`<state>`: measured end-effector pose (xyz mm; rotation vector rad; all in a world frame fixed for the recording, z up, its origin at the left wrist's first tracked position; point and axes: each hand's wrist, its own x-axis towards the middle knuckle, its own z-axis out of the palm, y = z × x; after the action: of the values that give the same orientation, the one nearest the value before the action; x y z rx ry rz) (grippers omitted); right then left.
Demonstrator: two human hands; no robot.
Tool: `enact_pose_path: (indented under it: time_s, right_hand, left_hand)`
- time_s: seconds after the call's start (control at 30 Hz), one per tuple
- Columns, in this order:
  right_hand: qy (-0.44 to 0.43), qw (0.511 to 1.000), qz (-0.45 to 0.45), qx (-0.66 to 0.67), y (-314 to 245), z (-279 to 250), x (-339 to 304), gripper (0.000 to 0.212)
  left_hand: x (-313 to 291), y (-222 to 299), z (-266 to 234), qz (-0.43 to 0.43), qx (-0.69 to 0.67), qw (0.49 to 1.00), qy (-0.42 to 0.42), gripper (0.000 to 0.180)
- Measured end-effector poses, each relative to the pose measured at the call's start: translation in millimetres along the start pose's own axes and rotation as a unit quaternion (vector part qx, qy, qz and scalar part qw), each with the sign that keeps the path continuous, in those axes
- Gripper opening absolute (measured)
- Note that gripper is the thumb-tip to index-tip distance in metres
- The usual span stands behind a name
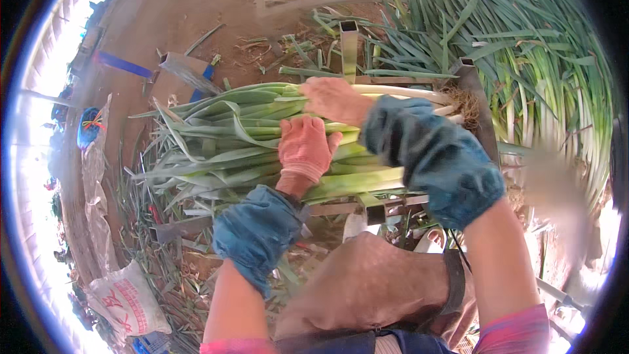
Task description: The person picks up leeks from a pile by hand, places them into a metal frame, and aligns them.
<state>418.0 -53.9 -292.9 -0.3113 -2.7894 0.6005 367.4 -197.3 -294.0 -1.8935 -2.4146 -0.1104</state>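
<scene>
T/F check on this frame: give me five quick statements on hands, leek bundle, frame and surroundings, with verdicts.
1. Both hands rest on the bundle of green onions. True: left hand lies on its middle, right hand on its far side.
2. The hands are bare. False: both wear pinkish gloves, with blue sleeve covers on the forearms.
3. The bundle lies on a metal frame. True.
4. The bundle's leafy ends point to the person's right. False: leaves point left, roots right.
5. A large pile of green onions lies at upper right. True.
</scene>
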Motion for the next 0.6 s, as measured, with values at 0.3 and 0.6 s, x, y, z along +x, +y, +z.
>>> enact_pose_path:
  time_s: [0.3, 0.6]
  right_hand:
    - [0.036, 0.985, 0.149, 0.073, 14, 37, 35, 0.017]
    - [0.072, 0.829, 0.187, 0.522, 60, -7, -21, 0.034]
  left_hand:
    - [3, 0, 9, 0.021, 0.012, 0.999, 0.033, 0.031]
    - [8, -1, 15, 0.041, 0.027, 0.997, 0.055, 0.04]
